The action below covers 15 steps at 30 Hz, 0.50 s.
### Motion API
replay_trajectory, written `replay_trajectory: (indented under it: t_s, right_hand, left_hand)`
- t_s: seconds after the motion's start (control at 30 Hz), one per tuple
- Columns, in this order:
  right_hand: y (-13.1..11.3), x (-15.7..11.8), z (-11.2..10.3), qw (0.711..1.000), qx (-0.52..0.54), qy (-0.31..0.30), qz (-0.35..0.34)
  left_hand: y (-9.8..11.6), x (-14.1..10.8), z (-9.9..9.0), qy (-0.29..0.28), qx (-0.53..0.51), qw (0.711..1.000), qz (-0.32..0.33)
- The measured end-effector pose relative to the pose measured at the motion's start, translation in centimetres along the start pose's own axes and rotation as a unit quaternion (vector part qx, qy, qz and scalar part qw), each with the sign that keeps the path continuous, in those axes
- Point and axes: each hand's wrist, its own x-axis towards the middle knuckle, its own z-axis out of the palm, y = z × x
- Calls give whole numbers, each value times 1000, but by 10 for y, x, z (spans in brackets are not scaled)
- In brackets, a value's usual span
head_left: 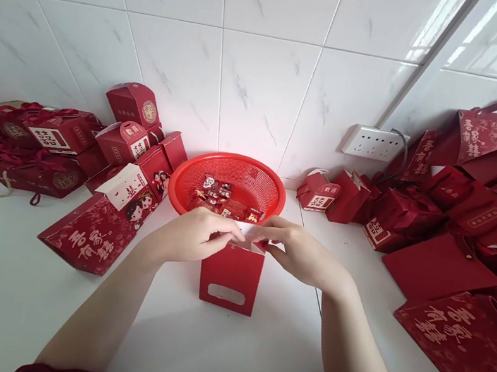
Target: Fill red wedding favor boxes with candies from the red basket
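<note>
A red paper gift box point(233, 273) stands upright on the white countertop in front of me, with a rounded cutout low on its near side. Its top is open, showing the pale inside. My left hand point(196, 234) is closed on the top left edge, thumb and fingers bent over the rim. At the top right edge, my right hand point(301, 253) pinches a side flap between thumb and fingers. Just behind the box sits a red plastic basket point(182, 177) holding small wrapped sweets point(219, 190). My fingertips partly hide the box's opening.
Many dark red gift boxes are piled at the left, including a patterned box point(95, 236) lying tilted. More are stacked at the right, with another patterned box point(458, 332) nearest me. A white power strip point(374, 143) is against the tiled wall point(264, 99).
</note>
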Motion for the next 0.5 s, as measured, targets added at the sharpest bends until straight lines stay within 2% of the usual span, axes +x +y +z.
replay_trajectory:
  t_s: [0.23,0.4,0.5]
  right_hand:
    - [4,2,3,999,-26,-16,29]
    - [9,1,2,999,-36,-19,34]
    - [10,2,2,999,-29,-13,33]
  left_hand:
    - [5,-9,-10,-30,64,994,-81]
    - [5,-8,-15,-45,-1,994,-95]
    - [7,-9,-15,-52,2,994,-96]
